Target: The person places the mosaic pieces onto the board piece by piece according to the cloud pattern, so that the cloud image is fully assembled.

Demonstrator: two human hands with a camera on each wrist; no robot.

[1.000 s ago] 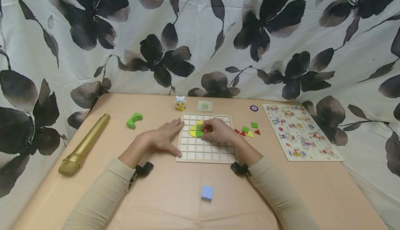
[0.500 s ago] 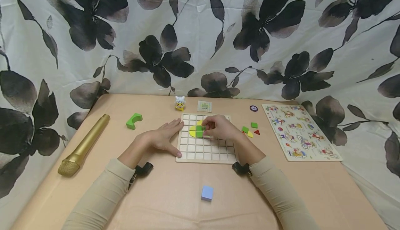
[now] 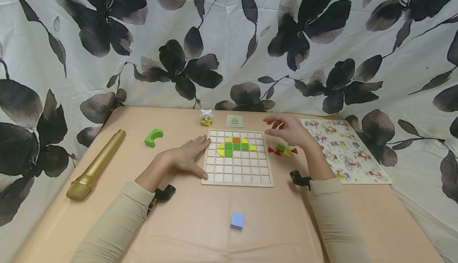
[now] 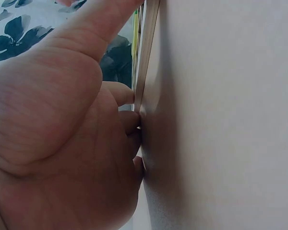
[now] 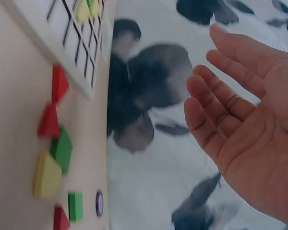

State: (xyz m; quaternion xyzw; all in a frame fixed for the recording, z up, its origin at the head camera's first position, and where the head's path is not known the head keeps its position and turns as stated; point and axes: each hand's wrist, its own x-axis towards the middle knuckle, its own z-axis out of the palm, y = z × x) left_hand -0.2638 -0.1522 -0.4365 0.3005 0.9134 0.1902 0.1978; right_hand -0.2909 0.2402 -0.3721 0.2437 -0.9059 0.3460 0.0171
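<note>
A white grid board (image 3: 236,177) lies on the table, with green, yellow and orange pieces (image 3: 236,146) set in its upper squares. My left hand (image 3: 187,157) rests along the board's left edge, fingers spread and thumb by the lower left corner. In the left wrist view that palm (image 4: 57,120) stands close to the board's wooden side (image 4: 148,52). My right hand (image 3: 288,130) hovers right of the board, over loose red, green and yellow pieces (image 3: 281,147). The right wrist view shows its fingers (image 5: 221,103) loosely bent and holding nothing.
A picture board (image 3: 345,151) lies at the right, partly behind the right forearm. A small figurine (image 3: 206,117) and a pattern card (image 3: 234,121) are behind the grid. To the left are a green arch block (image 3: 154,138) and gold microphone (image 3: 96,165); a blue block (image 3: 237,220) sits in front.
My right hand has lifted off the grid and moved right, over the loose pieces. Pieces it covered on the board now show, an orange one among them. The left hand has stayed put.
</note>
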